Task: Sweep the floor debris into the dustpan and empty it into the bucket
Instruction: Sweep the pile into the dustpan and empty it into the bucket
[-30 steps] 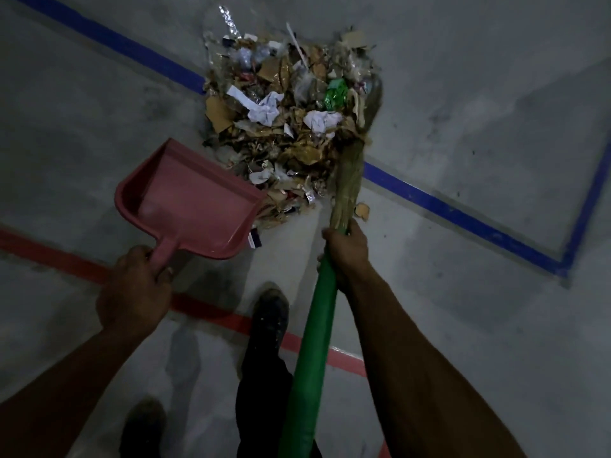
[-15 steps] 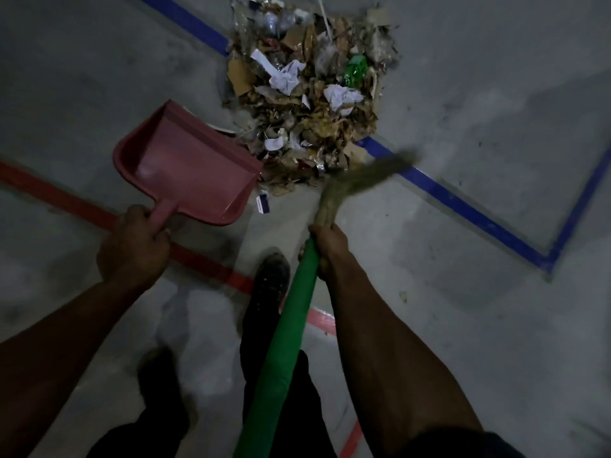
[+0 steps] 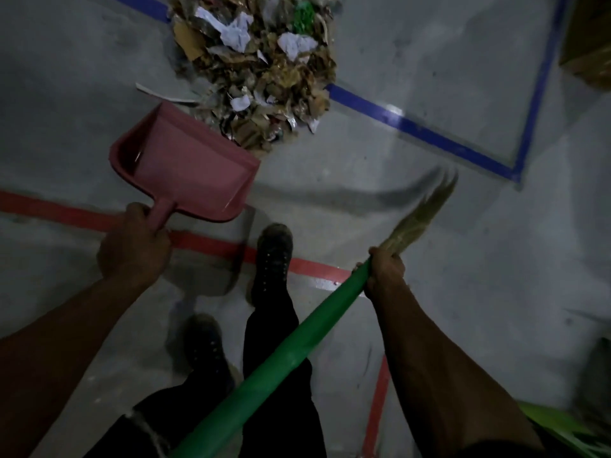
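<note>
The left hand (image 3: 134, 247) is closed in a full fist around the short handle of the pink dustpan (image 3: 185, 166), with the thumb on top of the handle. The dustpan is tilted, its open mouth points up and to the right, toward the debris pile (image 3: 261, 64). The front lip of the pan is just beside the lower edge of the pile; I cannot tell if it touches the scraps or the floor. Inside, the pan looks empty.

The right hand (image 3: 385, 272) is wrapped tight around the green broom handle (image 3: 284, 355), at the place where the handle meets the straw bristles (image 3: 420, 216). The bristles point up and to the right, they are blurred and well apart from the pile.

The pile of paper, cardboard and a green scrap lies at the top of the view, across a blue floor line (image 3: 410, 127). A red floor line (image 3: 211, 242) runs under the dustpan and near the front shoe (image 3: 272, 259). Between the pile and the bristles the grey floor is bare, so there is open room on the right side. A brown box (image 3: 585, 44) stands at the top right edge, outside the blue line. No bucket can be recognised in this view.
</note>
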Tool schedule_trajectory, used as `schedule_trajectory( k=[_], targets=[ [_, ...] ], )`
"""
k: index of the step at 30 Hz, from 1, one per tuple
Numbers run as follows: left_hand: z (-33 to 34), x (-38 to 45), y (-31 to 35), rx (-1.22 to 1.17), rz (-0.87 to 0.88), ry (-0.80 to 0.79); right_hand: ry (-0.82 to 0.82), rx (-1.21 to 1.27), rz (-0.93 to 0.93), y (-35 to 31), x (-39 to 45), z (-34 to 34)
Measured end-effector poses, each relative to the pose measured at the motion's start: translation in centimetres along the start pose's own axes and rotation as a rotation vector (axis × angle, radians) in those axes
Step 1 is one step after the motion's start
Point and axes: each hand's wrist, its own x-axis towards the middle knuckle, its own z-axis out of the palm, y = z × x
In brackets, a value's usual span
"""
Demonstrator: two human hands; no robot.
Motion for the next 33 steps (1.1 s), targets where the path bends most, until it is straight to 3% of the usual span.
schedule_trajectory(
  k=[3, 6, 12, 16, 25, 33],
  targets=[
    [1.8, -0.4, -0.8, -0.008, 0.048, -0.004, 0.039, -0.076, 0.14, 2.4, 2.3, -2.2],
    [3.0, -0.5, -1.9, 0.009, 0.081, 0.018, -0.038, -0.197, 0.17, 3.4, 3.5, -1.2],
    [3.5, -0.7, -4.4, 0.011, 0.033, 0.006, -0.367, -0.309, -0.099, 1.6, -1.5, 7.4],
    [2.1, -1.8, -5.2, -0.037, -0.038, 0.014, -0.477, -0.283, -0.196, -0.6, -5.4, 9.9],
    [-1.9, -3.9, -4.4, -0.099, -0.111, 0.021, -0.46, -0.413, -0.416, -6.7, -11.8, 5.2],
    [-1.0, -5.2, -2.2, -0.11, -0.141, -0.035, -0.554, -0.794, -0.59, -12.8, -12.8, 5.1]
  ],
)
